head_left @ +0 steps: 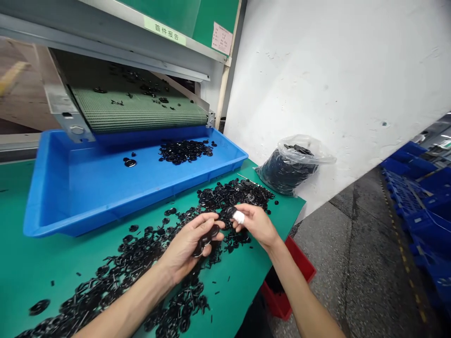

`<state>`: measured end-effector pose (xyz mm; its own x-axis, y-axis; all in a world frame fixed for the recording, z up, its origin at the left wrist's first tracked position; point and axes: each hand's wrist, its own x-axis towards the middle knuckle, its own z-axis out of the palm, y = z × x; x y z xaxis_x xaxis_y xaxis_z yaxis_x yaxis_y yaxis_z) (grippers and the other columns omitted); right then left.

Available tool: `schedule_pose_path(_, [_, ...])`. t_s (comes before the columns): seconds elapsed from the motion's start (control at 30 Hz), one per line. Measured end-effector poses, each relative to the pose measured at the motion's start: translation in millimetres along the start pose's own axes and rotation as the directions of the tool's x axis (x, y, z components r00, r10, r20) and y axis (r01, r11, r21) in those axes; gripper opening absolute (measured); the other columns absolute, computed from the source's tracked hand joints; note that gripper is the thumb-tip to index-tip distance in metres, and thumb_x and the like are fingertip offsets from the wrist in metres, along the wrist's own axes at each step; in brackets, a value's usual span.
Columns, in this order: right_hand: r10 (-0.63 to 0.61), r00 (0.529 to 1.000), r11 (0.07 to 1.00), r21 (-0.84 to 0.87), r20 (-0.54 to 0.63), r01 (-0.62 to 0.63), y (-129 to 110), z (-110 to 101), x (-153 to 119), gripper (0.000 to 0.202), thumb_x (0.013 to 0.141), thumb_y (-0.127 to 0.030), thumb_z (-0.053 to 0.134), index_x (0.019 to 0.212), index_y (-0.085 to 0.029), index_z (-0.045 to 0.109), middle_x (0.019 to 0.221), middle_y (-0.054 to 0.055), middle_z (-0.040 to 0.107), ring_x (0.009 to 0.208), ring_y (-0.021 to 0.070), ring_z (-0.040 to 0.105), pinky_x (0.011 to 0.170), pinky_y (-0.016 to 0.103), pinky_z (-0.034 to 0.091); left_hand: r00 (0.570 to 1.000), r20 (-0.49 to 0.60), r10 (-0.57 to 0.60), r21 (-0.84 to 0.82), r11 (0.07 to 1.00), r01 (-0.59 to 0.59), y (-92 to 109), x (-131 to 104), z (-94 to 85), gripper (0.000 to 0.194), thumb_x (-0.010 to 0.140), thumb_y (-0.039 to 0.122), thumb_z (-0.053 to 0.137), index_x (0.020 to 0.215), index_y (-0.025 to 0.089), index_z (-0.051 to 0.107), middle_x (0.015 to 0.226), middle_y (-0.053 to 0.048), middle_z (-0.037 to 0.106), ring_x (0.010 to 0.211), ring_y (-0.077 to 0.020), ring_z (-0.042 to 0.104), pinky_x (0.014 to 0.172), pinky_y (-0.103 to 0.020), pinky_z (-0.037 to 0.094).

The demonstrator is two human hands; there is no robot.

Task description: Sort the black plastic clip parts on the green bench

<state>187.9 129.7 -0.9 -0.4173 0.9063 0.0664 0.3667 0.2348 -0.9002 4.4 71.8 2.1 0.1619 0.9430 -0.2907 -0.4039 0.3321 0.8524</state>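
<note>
"Head view: what does each hand have?"

"The left hand (188, 241) is palm-up, fingers curled round a few black round parts (206, 241), its thumb and forefinger reaching forward. The right hand (257, 223) seems to pinch a single black disc (231, 212) at its fingertips, with a white wrap (238, 217) on one finger. I can't tell which finger, nor whether the disc touches the left fingertips."

"And where is all this?"

"Just above the green bench (239, 281). Loose parts and thin black bits lie beneath the hands, with a dense heap (243, 190) just beyond. The blue tray (136, 202) sits under the end of the conveyor belt (141, 115), and a clear bag (289, 171) of black pieces leans by the wall."

"How would you handle this step well?"

"As I judge it, it's one part at a time on the right and a small handful on the left. I'd hold the disc by its rim, so its face can be looked over, and turn it lightly."

"Any trap?"

"Dark on dark. Over that heap a dropped piece would be hard to find again, so I'd work above bare green. I'd also hold the handful loosely, so nothing thin gets bent, and not overfill the palm. The wrapped finger may feel less, so go gently."
</note>
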Motion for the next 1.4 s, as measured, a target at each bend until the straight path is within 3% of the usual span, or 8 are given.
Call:
schedule_pose_path(0.13, [0.033,0.999,0.987,0.158,0.025,-0.037,-12.1,19.5,-27.6,0.028,0.086,-0.019,0.053,0.111,-0.018,0.065,0.073,0.0,0.066,0.062,0.0122,0.063,0.055,0.023,0.052,1.0,0.022,0.006,0.149,0.989,-0.01,-4.9,-3.4,5.1,0.027,0.087,0.045,0.059,0.084,0.019,0.058,0.061,0.002,0.061,0.045,-0.007,0.048,0.034,-0.014,0.029])
schedule_pose_path(0.3, [-0.03,0.999,0.999,-0.016,0.022,0.03,-19.8,23.2,-37.0,0.03,0.078,-0.007,0.053,0.096,-0.021,0.071,0.07,-0.003,0.065,0.057,0.0091,0.058,0.053,0.019,0.044,0.998,0.061,-0.019,0.347,0.938,-0.004,-5.4,-7.5,3.8,0.034,0.085,0.051,0.058,0.074,0.019,0.054,0.046,0.006,0.055,0.034,-0.0051,0.03,0.034,-0.016,0.019])
schedule_pose_path(0.53, [0.041,0.995,0.995,0.091,0.088,-0.049,-12.0,17.8,-34.0,0.017,0.072,-0.009,0.056,0.082,-0.017,0.068,0.057,-0.003,0.064,0.045,0.0108,0.058,0.043,0.019,0.043,0.991,0.125,-0.04,0.439,0.898,-0.019,-2.6,-11.8,4.8,0.039,0.088,0.055,0.051,0.072,0.02,0.052,0.048,0.007,0.053,0.038,-0.0064,0.036,0.036,-0.016,0.025])
schedule_pose_path(0.67, [0.071,0.997,0.987,0.142,-0.005,-0.07,-14.0,28.1,-35.0,0.008,0.079,-0.019,0.058,0.073,-0.017,0.062,0.054,-0.003,0.063,0.041,0.0099,0.055,0.039,0.018,0.04,0.992,0.122,-0.026,0.356,0.934,-0.02,-5.6,-13.3,7.0,0.037,0.088,0.053,0.053,0.072,0.02,0.053,0.048,0.007,0.053,0.038,-0.0065,0.037,0.034,-0.015,0.025])
schedule_pose_path(0.83, [-0.008,1.0,0.997,-0.074,-0.017,0.007,-21.5,25.2,-21.8,0.018,0.087,-0.017,0.049,0.072,-0.019,0.058,0.049,-0.006,0.056,0.044,0.0084,0.052,0.046,0.018,0.037,0.997,0.078,-0.016,0.224,0.975,-0.002,-6.8,-8.6,6.2,0.032,0.086,0.044,0.062,0.069,0.017,0.057,0.05,0.002,0.061,0.036,-0.0067,0.044,0.034,-0.015,0.031])
schedule_pose_path(1.03, [-0.126,0.99,0.877,-0.474,-0.068,0.08,-26.9,19.6,37.1,0.036,0.082,-0.005,0.044,0.106,-0.019,0.066,0.107,0.008,0.063,0.096,0.0203,0.059,0.085,0.032,0.043,0.992,-0.07,0.109,0.013,0.994,-0.108,5.2,4.9,-8.3,0.025,0.089,0.039,0.059,0.08,0.016,0.06,0.06,0.001,0.064,0.039,-0.0041,0.045,0.035,-0.013,0.033])
schedule_pose_path(1.23, [-0.075,0.994,0.927,-0.373,-0.073,0.043,-21.9,38.5,64.0,0.02,0.076,-0.006,0.051,0.077,-0.019,0.067,0.088,0.006,0.061,0.087,0.0219,0.059,0.083,0.037,0.044,0.981,-0.116,0.152,-0.181,0.968,-0.172,13.5,4.2,-13.7,0.019,0.084,0.021,0.062,0.102,0.016,0.065,0.08,-0.001,0.062,0.055,-0.0069,0.055,0.035,-0.011,0.036])
schedule_pose_path(1.4, [-0.029,0.997,0.997,-0.069,-0.073,0.024,-9.3,27.0,44.6,0.018,0.077,-0.012,0.051,0.087,-0.018,0.065,0.079,0.001,0.062,0.071,0.0155,0.063,0.069,0.03,0.052,0.986,-0.09,0.143,-0.252,0.954,-0.161,16.7,1.9,-13.9,0.017,0.09,0.031,0.053,0.088,0.017,0.062,0.081,-0.002,0.059,0.061,-0.0095,0.058,0.037,-0.013,0.041])
